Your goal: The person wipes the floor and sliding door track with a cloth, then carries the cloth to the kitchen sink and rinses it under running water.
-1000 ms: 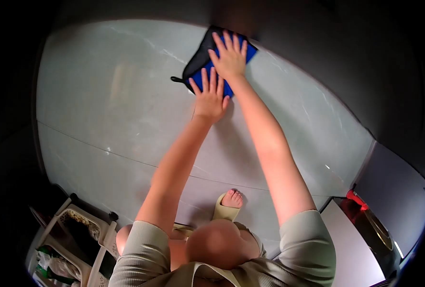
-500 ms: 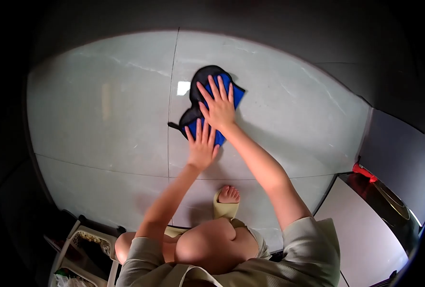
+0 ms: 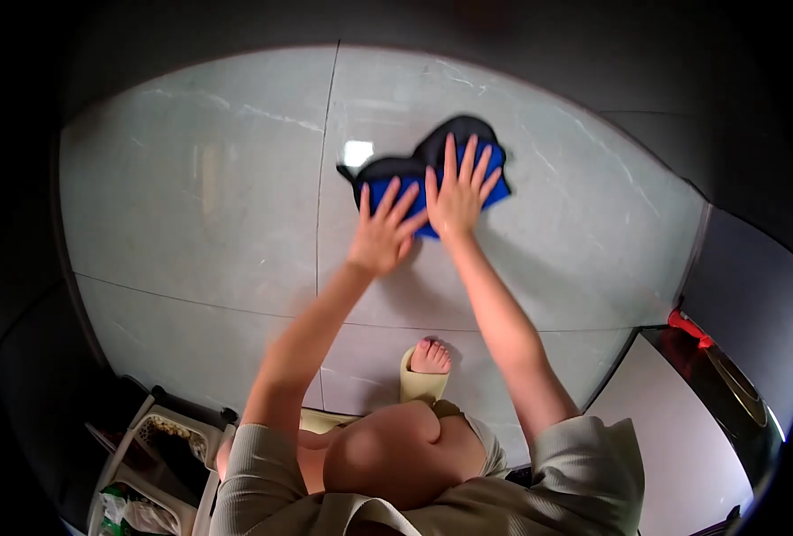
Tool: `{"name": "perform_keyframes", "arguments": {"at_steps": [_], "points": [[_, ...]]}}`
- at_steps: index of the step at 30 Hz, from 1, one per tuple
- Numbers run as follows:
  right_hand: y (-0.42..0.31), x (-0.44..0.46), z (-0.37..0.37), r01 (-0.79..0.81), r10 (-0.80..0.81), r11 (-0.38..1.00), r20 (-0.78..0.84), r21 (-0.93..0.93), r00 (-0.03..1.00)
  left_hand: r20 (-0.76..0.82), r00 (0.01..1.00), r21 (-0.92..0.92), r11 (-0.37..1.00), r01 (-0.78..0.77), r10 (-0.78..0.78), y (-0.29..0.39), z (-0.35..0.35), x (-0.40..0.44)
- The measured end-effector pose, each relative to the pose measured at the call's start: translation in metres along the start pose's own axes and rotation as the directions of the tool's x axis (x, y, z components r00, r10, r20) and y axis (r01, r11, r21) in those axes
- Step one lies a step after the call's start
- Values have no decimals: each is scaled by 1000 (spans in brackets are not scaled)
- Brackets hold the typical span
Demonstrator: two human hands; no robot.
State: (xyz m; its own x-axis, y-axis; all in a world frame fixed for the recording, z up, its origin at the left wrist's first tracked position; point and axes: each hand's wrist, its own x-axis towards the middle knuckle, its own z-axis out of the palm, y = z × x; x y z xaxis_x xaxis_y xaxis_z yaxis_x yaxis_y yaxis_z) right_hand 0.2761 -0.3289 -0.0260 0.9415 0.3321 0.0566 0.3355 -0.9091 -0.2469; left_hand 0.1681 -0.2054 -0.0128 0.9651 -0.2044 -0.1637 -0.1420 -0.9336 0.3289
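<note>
A blue and dark grey cloth (image 3: 401, 171) with black edging and a small loop at its left corner lies on the pale tiled floor (image 3: 200, 214). My left hand (image 3: 380, 234) rests flat on the cloth's lower left part, fingers spread. To its right, my right hand (image 3: 457, 195) presses flat on the blue part, fingers also spread. Neither hand grips the cloth; both palms face down on it.
A beige slatted rack (image 3: 178, 424) with bags stands at the lower left. At the right are a white panel (image 3: 673, 429), a red object (image 3: 689, 327) and a grey panel (image 3: 745, 268). My slippered foot (image 3: 428, 366) is below my hands.
From one second ago, both hands and the cloth came back from the far wall. Over the last half second they shifted right, and the cloth turned so its loop end points further up.
</note>
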Motion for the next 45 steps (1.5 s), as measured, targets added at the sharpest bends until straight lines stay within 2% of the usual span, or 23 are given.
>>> {"name": "perform_keyframes", "arguments": {"at_steps": [3, 5, 7, 9, 10, 11, 13, 14, 15, 18, 19, 21, 22, 23, 25, 28, 31, 33, 36, 39, 42, 43, 45], "points": [[2, -87, -14, 18, -22, 1000, 154, 26, 988, 143, 987, -24, 997, -71, 74, 35, 16, -68], [-1, -119, -13, 38, -41, 999, 224, 16, 974, 96, 989, -87, 991, -106, 114, 39, 31, -98], [-6, -115, -15, 53, -62, 998, 234, 45, 970, 110, 980, -53, 985, -163, 169, 24, 24, -100], [-12, -94, -11, 182, -192, 981, 235, 64, 953, 152, 959, 46, 968, -247, 237, -5, 9, -87], [-21, -79, -7, 217, -230, 973, 228, 79, 946, 138, 967, 74, 971, -226, 214, -24, 3, -82], [-36, -62, 2, 227, -239, 970, 192, 81, 952, 118, 975, 108, 974, -201, 188, -46, -3, -75], [-77, -29, 18, 251, -261, 964, 144, 85, 954, 76, 997, 137, 990, -17, 6, -79, -27, -69], [-99, -17, 26, 277, -286, 957, 121, 88, 950, -46, 997, 111, 991, 69, -64, -95, -27, -76], [-118, -12, 32, 303, -311, 949, 100, 90, 945, -93, 985, 127, 979, 159, -148, -100, -30, -84], [-157, -28, 35, 370, -393, 911, 111, 185, 913, -120, 913, 139, 904, 405, -391, -86, -12, -124], [-160, -44, 35, 420, -453, 882, 139, 216, 880, -142, 900, 90, 900, 427, -413, -76, -4, -140], [-148, -78, 28, 513, -568, 814, 187, 272, 802, -64, 893, 48, 892, 449, -446, -41, 12, -175], [-138, -97, 17, 565, -612, 789, 241, 242, 753, -20, 893, 25, 892, 450, -450, -18, 22, -191], [-123, -115, 8, 593, -662, 748, 265, 299, 701, 24, 892, 0, 893, 451, -451, 7, 32, -207], [-84, -151, -5, 610, -686, 727, 353, 315, 636, 175, 910, -33, 921, 388, -377, 54, 48, -230], [-39, -185, -15, 541, -582, 812, 394, 221, 712, 55, 977, -87, 974, 211, -207, 83, 64, -231], [-58, -184, -16, 471, -499, 865, 394, 174, 772, 47, 995, -112, 989, 97, -92, 56, 64, -224], [-89, -170, -2, 475, -510, 860, 329, 184, 795, 20, 993, -48, 992, 114, -114, 23, 47, -223], [-143, -134, 16, 539, -600, 796, 233, 277, 766, 81, 984, 124, 981, 148, -159, -40, 23, -227], [-193, -104, 38, 566, -614, 778, 141, 275, 776, 12, 993, 382, 919, 102, -115, -110, -6, -232], [-199, -97, 39, 562, -626, 762, 145, 322, 766, 105, 988, 344, 936, 74, -117, -115, -11, -227], [-192, -96, 33, 575, -647, 749, 174, 330, 743, 63, 992, 239, 966, 95, -113, -106, -2, -224], [-168, -96, 16, 639, -689, 725, 272, 256, 672, 110, 985, 47, 990, 132, -136, -66, 15, -214]]}}
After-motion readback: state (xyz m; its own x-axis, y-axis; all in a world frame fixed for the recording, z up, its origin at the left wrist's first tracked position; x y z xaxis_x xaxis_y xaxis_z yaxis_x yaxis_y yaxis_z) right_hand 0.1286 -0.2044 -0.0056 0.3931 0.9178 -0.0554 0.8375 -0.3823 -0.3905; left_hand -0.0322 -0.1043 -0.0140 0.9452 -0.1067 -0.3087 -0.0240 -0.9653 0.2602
